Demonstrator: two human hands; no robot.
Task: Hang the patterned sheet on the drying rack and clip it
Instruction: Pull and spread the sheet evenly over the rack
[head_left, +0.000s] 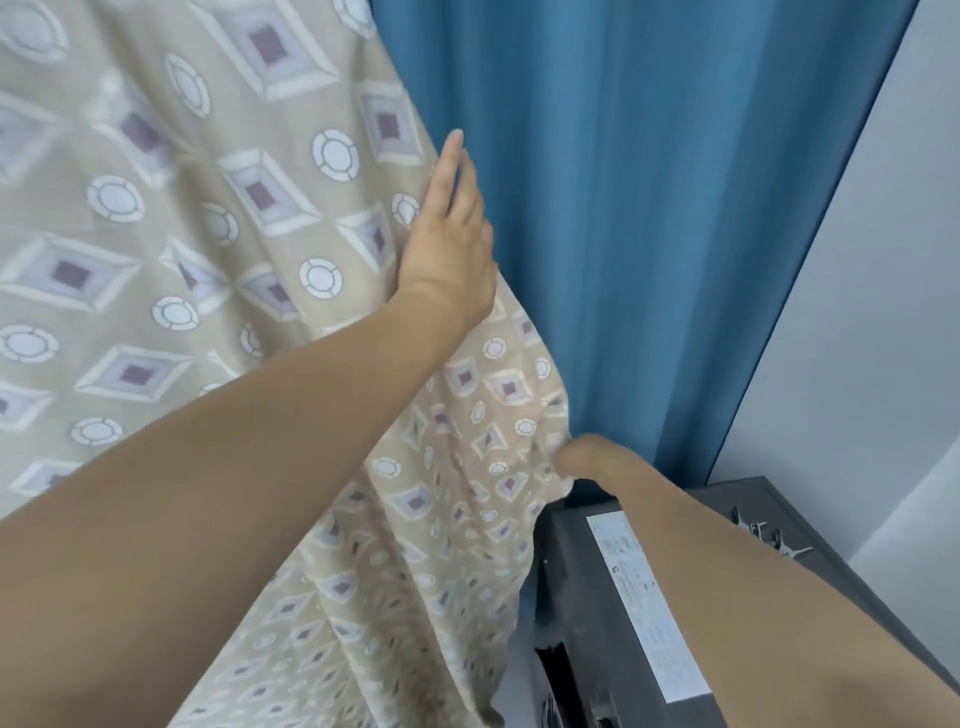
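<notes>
Beside the blue curtain (649, 234) hung the patterned sheet (182, 234), beige with pale diamonds, purple squares and white rings, creased and draped downward. Against its edge nearest the curtain the left hand (447, 244) lay flat, fingers extended. Lower along that edge, the right hand (582, 460) pinched the fabric, above a dark box (587, 623).

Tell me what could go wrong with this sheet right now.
No clip is visible, and the left hand lies flat on the patterned sheet, so it could slide. The right hand pinches only the edge, which may slip free. The hem hangs beside the dark box and could snag.
</notes>
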